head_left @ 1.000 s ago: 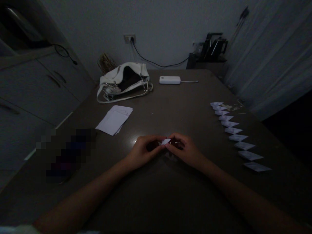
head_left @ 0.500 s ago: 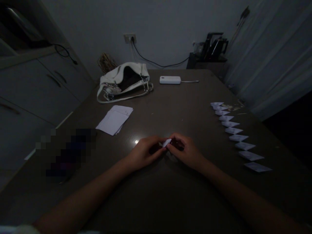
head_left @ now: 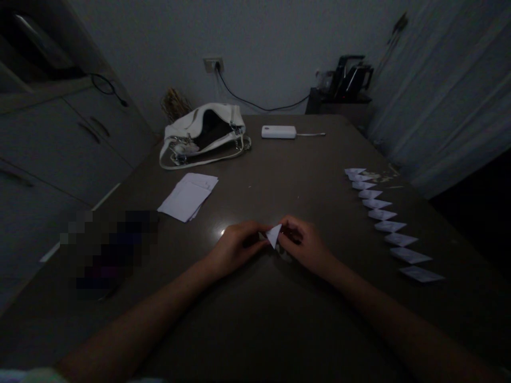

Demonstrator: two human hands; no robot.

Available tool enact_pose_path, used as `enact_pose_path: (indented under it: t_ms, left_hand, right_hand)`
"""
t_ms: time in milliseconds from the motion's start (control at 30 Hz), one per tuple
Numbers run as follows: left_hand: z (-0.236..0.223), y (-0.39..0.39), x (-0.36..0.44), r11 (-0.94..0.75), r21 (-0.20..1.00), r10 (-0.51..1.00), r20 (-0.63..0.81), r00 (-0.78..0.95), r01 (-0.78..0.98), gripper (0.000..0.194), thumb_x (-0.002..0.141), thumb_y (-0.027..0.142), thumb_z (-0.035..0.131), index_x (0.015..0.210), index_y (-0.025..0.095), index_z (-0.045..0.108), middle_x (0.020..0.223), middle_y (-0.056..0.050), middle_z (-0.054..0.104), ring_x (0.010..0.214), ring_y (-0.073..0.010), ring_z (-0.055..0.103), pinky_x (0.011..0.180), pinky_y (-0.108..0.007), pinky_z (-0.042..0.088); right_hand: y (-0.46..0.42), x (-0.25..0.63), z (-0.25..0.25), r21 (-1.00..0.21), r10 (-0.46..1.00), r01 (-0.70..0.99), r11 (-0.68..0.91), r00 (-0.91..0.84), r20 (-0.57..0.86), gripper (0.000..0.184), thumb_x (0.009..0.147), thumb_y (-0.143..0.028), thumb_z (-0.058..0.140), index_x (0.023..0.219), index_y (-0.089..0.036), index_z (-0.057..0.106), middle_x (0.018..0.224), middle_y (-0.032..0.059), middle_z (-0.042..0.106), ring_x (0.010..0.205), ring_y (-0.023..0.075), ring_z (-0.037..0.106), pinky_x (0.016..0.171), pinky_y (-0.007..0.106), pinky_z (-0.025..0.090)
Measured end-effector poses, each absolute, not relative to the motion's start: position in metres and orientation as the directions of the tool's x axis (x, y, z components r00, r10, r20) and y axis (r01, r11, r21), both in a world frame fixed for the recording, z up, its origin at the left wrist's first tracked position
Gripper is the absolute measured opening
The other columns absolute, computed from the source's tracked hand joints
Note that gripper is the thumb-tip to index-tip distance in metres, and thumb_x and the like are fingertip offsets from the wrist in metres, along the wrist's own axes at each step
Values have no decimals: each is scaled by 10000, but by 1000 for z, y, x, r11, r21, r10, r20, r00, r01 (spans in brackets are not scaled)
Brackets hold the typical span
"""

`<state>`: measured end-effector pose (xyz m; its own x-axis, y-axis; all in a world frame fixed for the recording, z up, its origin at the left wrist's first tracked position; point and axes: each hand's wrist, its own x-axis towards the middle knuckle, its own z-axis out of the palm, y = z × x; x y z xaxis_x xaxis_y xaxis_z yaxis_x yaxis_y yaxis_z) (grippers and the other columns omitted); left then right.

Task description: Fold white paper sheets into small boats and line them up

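Between my two hands, just above the table (head_left: 255, 319), is a small folded paper (head_left: 273, 235), white and triangular with one point toward me. My left hand (head_left: 238, 246) pinches its left side between thumb and fingers. On its right side, the thumb and fingertips of my right hand (head_left: 304, 242) grip it. Far to the right, several white folded paper pieces (head_left: 390, 226) lie in an overlapping row. A stack of white paper sheets (head_left: 187, 197) rests left of my hands.
A white handbag (head_left: 205, 130) sits at the back left of the table. Behind my hands lies a white power bank (head_left: 278, 132) with a short cable. A dark blurred-out object (head_left: 115, 255) is at the left. Past the table stands a black kettle (head_left: 357, 80).
The folded paper has turned and now shows a larger triangular face pointing down toward me. My right thumb has shifted off its front. The row and stack look unmoved.
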<state>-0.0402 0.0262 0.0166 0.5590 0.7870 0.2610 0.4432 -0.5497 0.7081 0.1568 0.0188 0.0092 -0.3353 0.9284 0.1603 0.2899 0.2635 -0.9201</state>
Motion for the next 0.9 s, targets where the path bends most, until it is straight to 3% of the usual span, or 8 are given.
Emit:
enact_pose_path:
  t_ms: [200,600,900]
  left_hand:
    - [18,26,-41,-573,695,765,263,588,434,218,831,279,619,1011,156,633,837,-35,652,721,-126,591,648,-221,443]
    - [14,26,-41,-721,522,655,301,693,455,345,869,277,568,1200,184,542,969,-81,627,861,-176,596,728,-266,468]
    - [11,27,-43,-724,562,628,298,719,400,285,872,327,557,1098,157,588,1012,-96,625,916,-191,592,777,-284,469]
  right_hand:
    - [19,156,9,-940,924,251,232,-358,133,74,787,-233,566,818,-187,518,711,-8,566,624,115,538,576,228,426]
    - [18,156,8,-962,922,214,171,-379,79,177,751,-176,575,811,-206,412,625,-59,499,539,84,470,507,196,356]
    - [18,156,7,-951,899,249,181,-435,57,172,735,-165,569,811,-206,421,626,-58,474,547,87,447,501,197,329]
